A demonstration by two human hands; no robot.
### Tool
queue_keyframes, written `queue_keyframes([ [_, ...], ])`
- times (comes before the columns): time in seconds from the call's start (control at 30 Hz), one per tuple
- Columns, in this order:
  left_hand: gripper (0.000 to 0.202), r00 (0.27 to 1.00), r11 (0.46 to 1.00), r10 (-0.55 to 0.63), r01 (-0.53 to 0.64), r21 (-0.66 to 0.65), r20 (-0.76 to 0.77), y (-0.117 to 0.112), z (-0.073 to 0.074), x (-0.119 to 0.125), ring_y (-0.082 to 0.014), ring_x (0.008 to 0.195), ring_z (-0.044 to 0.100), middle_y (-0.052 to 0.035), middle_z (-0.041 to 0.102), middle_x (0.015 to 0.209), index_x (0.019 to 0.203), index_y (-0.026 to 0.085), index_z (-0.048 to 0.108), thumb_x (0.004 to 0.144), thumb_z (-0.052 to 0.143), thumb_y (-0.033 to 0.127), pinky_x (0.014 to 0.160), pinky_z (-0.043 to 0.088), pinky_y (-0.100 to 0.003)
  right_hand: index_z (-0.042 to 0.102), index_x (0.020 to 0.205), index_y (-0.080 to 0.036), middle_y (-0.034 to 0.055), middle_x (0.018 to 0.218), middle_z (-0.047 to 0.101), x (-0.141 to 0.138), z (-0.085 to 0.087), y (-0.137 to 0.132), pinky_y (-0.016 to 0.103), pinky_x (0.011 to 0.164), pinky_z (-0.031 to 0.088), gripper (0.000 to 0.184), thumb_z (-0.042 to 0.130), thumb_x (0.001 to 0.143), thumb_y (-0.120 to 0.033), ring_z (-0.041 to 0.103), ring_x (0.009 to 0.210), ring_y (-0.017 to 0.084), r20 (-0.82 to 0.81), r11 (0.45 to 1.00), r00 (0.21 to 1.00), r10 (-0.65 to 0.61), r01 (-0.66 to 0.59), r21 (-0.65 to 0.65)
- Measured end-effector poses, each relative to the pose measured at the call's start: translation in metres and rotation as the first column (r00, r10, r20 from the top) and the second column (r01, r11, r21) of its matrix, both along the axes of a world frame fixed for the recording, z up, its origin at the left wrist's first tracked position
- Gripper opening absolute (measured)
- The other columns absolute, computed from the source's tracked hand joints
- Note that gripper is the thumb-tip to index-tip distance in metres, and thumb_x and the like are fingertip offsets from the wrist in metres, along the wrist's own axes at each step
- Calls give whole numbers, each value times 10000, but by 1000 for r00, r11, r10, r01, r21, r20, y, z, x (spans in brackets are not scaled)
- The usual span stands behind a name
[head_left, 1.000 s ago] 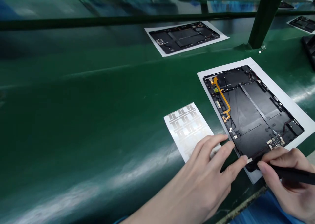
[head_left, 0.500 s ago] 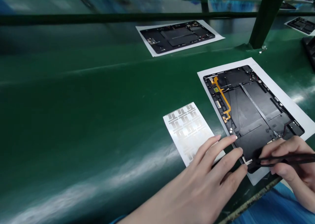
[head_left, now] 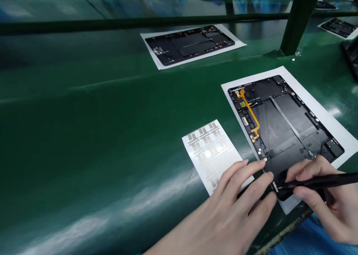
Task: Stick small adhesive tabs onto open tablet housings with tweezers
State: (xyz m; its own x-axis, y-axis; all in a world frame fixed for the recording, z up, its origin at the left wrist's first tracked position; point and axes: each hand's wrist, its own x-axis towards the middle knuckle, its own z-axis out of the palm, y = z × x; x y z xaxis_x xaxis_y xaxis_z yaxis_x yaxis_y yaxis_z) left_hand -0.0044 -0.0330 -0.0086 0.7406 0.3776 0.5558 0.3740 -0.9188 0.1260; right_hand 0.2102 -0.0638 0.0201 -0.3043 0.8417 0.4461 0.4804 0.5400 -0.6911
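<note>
An opened black tablet, with an orange flex cable along its left side, lies on a white sheet on the green belt. My left hand rests flat, fingers stretched out, its fingertips touching the tablet's near left corner and the edge of a white sticker sheet. My right hand pinches black tweezers whose tips reach that same near corner, just beside my left fingertips.
A second opened tablet on white paper lies farther back on the green conveyor belt. A green post stands at the back right. More tablets lie at the far right. Blue cloth shows at the near edge.
My right hand has lifted and turned the tweezers flatter, tips now at the tablet's near corner. My left fingers slid slightly right. The far tablet has drifted left along the belt.
</note>
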Motion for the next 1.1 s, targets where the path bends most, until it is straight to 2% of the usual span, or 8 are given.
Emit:
queue_keyframes([
  [0.23,353,1000,1000,5,-5,25,-10,3,2,0,-291,1207,400,-100,539,1178,1174,150,601,935,365,43,1061,353,-459,548,867,-217,-8,742,581,1,-6,-4,210,521,455,111,546,894,-110,543,610,118,-250,986,954,-169,162,-47],
  [0.47,346,992,996,91,-89,23,-88,-5,3,6,-305,1236,398,-113,570,1128,1162,158,616,890,439,38,1029,394,-485,485,726,-215,-1,618,527,6,-18,-4,282,505,395,309,375,999,-312,495,552,150,-418,998,906,-62,42,-56],
  [0.57,265,993,999,42,-41,11,-109,4,20,12,-335,1205,407,-135,555,1102,1051,145,671,904,453,114,965,426,-490,466,767,-220,-3,649,531,11,-12,-2,271,518,421,256,368,1000,-260,524,577,149,-275,1000,961,1,4,18],
  [0.67,227,989,990,23,-42,-133,-144,47,46,17,-304,1150,437,-106,565,1075,1035,180,690,903,506,194,956,413,-460,519,925,-217,28,813,599,19,-4,0,248,579,474,125,423,962,-146,610,706,157,133,992,991,7,-24,124],
  [0.7,263,974,961,134,-172,-214,-181,67,55,17,-288,1154,439,-94,565,1102,1130,193,661,900,535,208,999,375,-464,528,967,-214,42,870,607,22,-4,1,249,592,489,123,433,955,-138,625,728,161,260,989,965,3,-41,140],
  [0.8,397,912,882,387,-408,-234,-135,136,73,15,-336,1207,409,-165,500,1237,1310,101,504,928,525,205,1010,315,-571,548,1026,-212,78,988,591,29,-11,2,259,597,525,154,423,959,-153,641,723,161,471,989,882,17,-84,121],
  [0.93,236,886,789,410,-463,-404,-216,200,73,5,-228,952,610,-65,610,1061,1079,122,606,931,616,305,849,507,-417,564,1027,-214,91,995,582,33,-29,4,256,631,562,192,424,939,-116,662,757,163,428,976,904,-5,-90,201],
  [1.1,235,926,722,330,-374,-582,-185,210,62,-8,-206,873,634,-45,626,998,1025,109,621,941,611,328,766,545,-358,609,896,-207,54,821,619,29,-38,12,155,462,518,147,523,863,-92,650,588,127,243,930,970,-8,-82,357],
])
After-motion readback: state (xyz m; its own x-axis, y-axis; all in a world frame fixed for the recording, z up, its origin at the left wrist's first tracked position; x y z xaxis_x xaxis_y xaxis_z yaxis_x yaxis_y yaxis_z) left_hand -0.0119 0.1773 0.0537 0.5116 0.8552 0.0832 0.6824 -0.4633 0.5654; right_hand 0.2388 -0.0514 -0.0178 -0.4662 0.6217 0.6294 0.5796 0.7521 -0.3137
